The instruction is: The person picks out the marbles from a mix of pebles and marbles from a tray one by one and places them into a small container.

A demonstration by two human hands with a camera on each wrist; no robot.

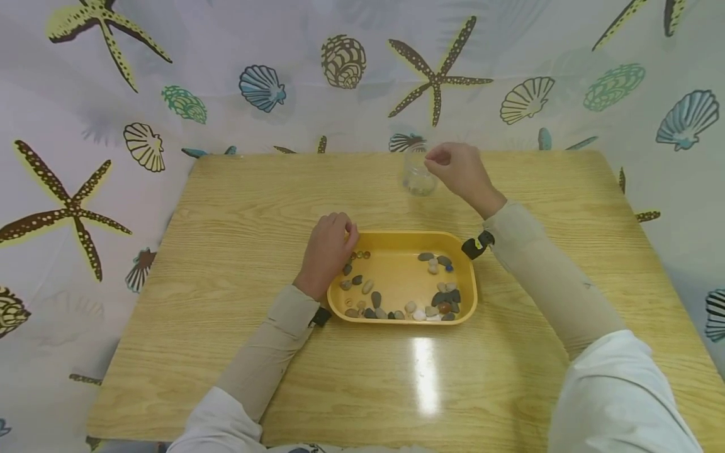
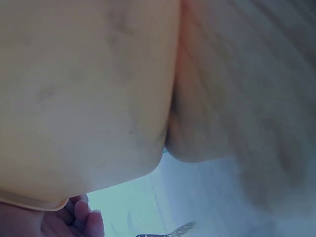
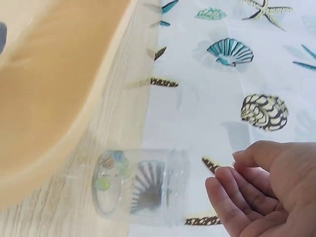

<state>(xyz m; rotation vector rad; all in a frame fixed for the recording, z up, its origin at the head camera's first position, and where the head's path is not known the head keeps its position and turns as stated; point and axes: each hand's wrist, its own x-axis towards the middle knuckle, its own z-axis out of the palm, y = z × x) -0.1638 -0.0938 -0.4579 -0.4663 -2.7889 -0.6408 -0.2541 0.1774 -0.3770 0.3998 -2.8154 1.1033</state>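
Evidently, the step in hand is getting glass marbles (image 3: 102,184) into the clear jar (image 3: 173,190), which stands upright at the far side of the wooden table (image 1: 243,207). The right hand (image 1: 461,173) is beside the jar's mouth, thumb and fingertips drawn close; nothing shows between them, though whether a small marble is hidden there I cannot tell. To do this well, I would centre the fingertips over the opening and release low, so that a marble neither strikes the rim nor tips the light-looking jar.

Several marbles lie in the jar; a short row of amber marbles (image 1: 360,255) sits at the far left of the yellow tray (image 1: 391,267), and a small blue piece (image 1: 449,268) lies among pebbles at its right. The left hand (image 1: 328,248) is at the tray's far left corner, fingers bent; its grip I cannot tell. It partly overhangs that corner and could block reaching the row. Grey pebbles (image 1: 376,299) crowd the near side, and the shell-print cloth (image 1: 374,113) hangs close behind the jar.
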